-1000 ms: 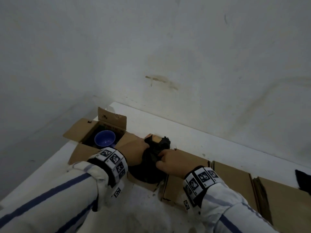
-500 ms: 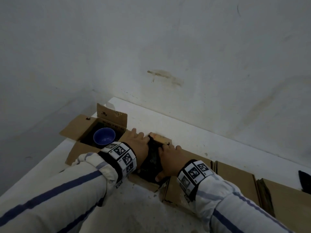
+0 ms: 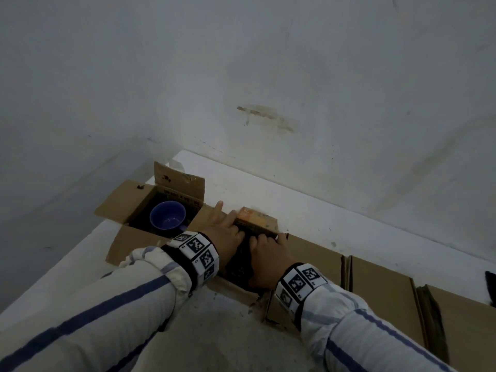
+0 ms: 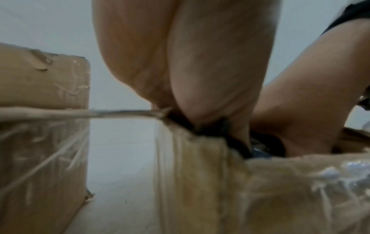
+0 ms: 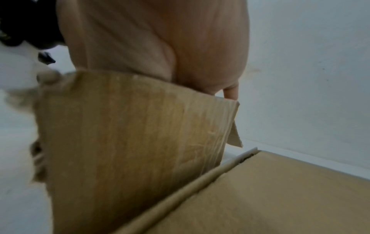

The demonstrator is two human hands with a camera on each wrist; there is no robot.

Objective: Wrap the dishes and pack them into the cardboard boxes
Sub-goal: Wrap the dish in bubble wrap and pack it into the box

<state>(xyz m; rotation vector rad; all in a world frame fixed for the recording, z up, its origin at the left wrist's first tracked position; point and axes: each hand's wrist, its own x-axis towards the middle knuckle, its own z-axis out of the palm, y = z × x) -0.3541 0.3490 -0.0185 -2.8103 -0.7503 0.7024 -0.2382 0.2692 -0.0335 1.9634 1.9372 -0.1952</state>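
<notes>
A dish wrapped in black material [image 3: 239, 264] sits low in the middle cardboard box [image 3: 257, 222]. My left hand [image 3: 225, 228] lies on the bundle's left side, its fingers reaching to the far flap and one finger pointing straight out. My right hand [image 3: 264, 248] presses the bundle's right side, fingertips dipping toward the box. The left wrist view shows my left palm [image 4: 190, 63] bearing down on the black wrap [image 4: 260, 147] at the box edge. In the right wrist view, my right palm [image 5: 160, 39] is behind a raised flap [image 5: 140, 126].
An open box [image 3: 126, 200] at the left holds an unwrapped blue cup [image 3: 167, 218]. Two closed boxes [image 3: 375, 285] line the right, and a dark object [image 3: 491, 288] shows at the frame's right edge. All stand on a white surface [image 3: 214, 331] against a wall.
The black bundle has gone down from above the box into it. Both hands followed it, moved onto its top and flattened, then slid toward the far flap.
</notes>
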